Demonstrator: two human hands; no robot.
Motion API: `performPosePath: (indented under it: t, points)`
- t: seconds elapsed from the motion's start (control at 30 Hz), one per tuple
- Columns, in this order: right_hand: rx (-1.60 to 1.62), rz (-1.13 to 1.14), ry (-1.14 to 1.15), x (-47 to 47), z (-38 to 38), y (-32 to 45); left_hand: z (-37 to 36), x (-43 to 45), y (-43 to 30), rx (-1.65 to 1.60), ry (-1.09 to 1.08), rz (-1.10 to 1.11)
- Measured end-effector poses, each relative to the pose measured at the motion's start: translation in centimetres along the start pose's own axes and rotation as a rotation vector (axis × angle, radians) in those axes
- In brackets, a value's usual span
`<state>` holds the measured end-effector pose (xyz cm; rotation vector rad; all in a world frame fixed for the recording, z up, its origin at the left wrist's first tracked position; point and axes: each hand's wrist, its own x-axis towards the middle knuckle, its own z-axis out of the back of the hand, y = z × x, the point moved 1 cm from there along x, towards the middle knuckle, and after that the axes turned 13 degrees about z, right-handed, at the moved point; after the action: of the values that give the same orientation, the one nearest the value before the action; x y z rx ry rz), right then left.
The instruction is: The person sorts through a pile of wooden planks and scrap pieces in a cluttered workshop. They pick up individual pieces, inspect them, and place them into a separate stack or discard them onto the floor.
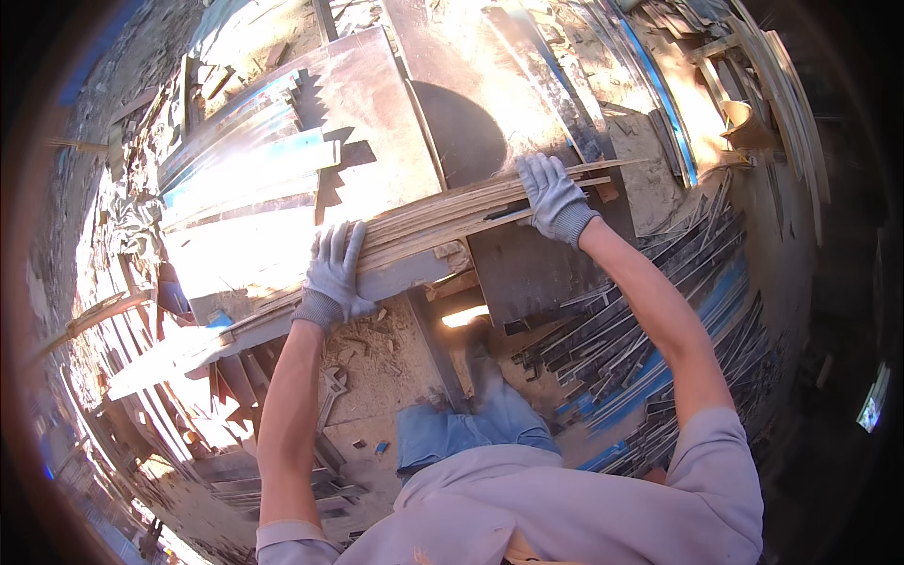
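Note:
A bundle of long, thin plywood strips point(438, 212) lies crosswise before me on the edge of a work surface. My left hand point(332, 272), in a grey knit work glove, grips the bundle towards its left side, fingers over the top. Farther right, my right hand point(553, 194), in a matching glove, clasps the strips near their uneven right ends. Its fingers reach across the top, and the thumb is mostly hidden below. Beyond the bundle lies a brown-faced panel point(381, 134) with dust on it.
More strips, some blue-edged point(247, 169), lie on the left of the surface. A large heap of narrow offcuts point(635, 353) fills the floor at right. An adjustable wrench point(330, 392) rests on the sawdust-covered board below my left hand. A dark panel point(530, 272) stands under the bundle's right part.

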<state>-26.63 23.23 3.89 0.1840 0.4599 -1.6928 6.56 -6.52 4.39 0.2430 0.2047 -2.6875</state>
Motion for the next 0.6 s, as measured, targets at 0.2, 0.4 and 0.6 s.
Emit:
performPosePath:
  t: [0.2,0.4,0.6]
  points:
    - [-0.107,-0.011,-0.017,0.0,-0.6,0.0,-0.7,0.1,0.2,0.010,-0.074,-0.028]
    - [-0.122,-0.048,-0.041,0.7,1.2,0.8,-1.2,0.2,0.8,0.047,-0.106,-0.014]
    - [-0.198,-0.021,-0.142,0.4,-0.7,0.8,-0.8,0.4,0.7,0.072,-0.024,-0.006]
